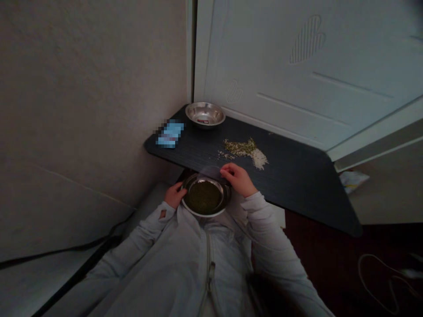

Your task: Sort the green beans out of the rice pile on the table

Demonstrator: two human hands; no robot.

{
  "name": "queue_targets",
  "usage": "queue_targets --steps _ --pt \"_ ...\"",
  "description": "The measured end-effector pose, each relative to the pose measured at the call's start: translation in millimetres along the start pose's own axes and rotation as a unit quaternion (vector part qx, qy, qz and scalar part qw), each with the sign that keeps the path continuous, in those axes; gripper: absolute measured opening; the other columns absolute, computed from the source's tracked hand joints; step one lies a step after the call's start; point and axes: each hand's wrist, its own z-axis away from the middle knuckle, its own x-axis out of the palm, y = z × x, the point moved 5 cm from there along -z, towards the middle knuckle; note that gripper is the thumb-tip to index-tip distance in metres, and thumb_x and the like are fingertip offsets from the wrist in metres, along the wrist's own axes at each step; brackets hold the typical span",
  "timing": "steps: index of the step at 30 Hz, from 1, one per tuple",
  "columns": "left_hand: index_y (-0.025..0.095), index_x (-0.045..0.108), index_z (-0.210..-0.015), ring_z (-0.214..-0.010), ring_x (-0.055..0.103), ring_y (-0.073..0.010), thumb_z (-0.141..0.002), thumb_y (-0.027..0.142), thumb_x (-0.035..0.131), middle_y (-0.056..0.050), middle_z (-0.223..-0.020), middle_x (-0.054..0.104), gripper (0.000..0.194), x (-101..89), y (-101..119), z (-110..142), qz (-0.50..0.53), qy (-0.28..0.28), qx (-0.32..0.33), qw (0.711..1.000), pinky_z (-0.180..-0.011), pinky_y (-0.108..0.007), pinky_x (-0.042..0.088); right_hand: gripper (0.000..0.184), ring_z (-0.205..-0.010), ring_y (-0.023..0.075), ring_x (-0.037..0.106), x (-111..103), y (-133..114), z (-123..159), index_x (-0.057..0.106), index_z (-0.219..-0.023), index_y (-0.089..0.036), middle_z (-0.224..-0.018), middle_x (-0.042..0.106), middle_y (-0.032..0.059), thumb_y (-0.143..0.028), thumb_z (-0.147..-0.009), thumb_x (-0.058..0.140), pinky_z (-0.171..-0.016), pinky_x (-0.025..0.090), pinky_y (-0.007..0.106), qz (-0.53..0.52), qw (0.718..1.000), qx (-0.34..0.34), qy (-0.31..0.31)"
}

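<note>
A steel bowl (224, 201) filled with small green grains is held below the near edge of a dark table (297, 176). My left hand (174, 195) grips the bowl's left rim. My right hand (237, 178) is closed on a thin clear plastic piece (209, 171) that rests at the table's edge above the bowl. A small heap of green and white grains (246, 150) lies on the table just beyond my right hand.
An empty steel bowl (205, 114) stands at the far corner of the table by a white door (297, 66). A blue packet (170, 133) lies at the table's left end. A wall is on the left. A white cable (380, 273) lies on the floor.
</note>
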Motion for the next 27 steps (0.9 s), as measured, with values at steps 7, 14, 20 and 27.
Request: queue_targets --steps 7,14,20,27 --pt "0.012 0.057 -0.091 -0.075 0.053 -0.0159 -0.058 0.031 0.042 -0.001 -0.079 0.062 0.041 1.0 -2.1 -0.1 0.023 -0.001 0.001 1.0 -0.069 -0.024 0.041 0.02 -0.041 0.0066 0.04 -49.3 27.7 -12.6 0.037 -0.077 -0.02 -0.065 0.057 -0.0009 -0.039 -0.071 0.037 -0.045 0.032 0.021 -0.062 0.98 0.072 0.177" --pt "0.011 0.057 -0.089 -0.076 0.053 -0.0163 -0.058 0.03 0.043 -0.002 -0.078 0.061 0.039 2.1 -4.5 -0.9 0.017 0.001 -0.001 1.0 -0.07 -0.024 0.04 0.016 -0.062 0.0148 0.052 -68.3 40.5 -16.9 0.04 -0.081 -0.018 -0.069 0.058 0.0048 -0.031 -0.071 0.038 -0.062 0.036 0.029 0.087 0.963 0.038 0.253" --pt "0.012 0.057 -0.086 -0.075 0.053 -0.0165 -0.059 0.031 0.042 -0.001 -0.077 0.061 0.036 2.7 -2.4 -0.2 0.023 0.0 -0.005 1.0 -0.069 -0.025 0.04 0.019 -0.069 0.0173 0.053 -64.0 40.5 -16.2 0.042 -0.086 -0.018 -0.076 0.058 0.0077 -0.028 -0.071 0.037 -0.066 0.036 0.031 0.127 0.956 0.039 0.262" --pt "0.012 0.057 -0.086 -0.078 0.052 -0.0172 -0.057 0.032 0.041 -0.001 -0.078 0.061 0.038 2.4 2.0 0.6 0.016 -0.001 -0.011 1.0 -0.072 -0.026 0.039 0.019 -0.065 0.0167 0.053 -58.2 30.4 -15.3 0.045 -0.085 -0.018 -0.072 0.058 0.0052 -0.028 -0.071 0.038 -0.064 0.038 0.031 0.134 0.965 0.01 0.226"
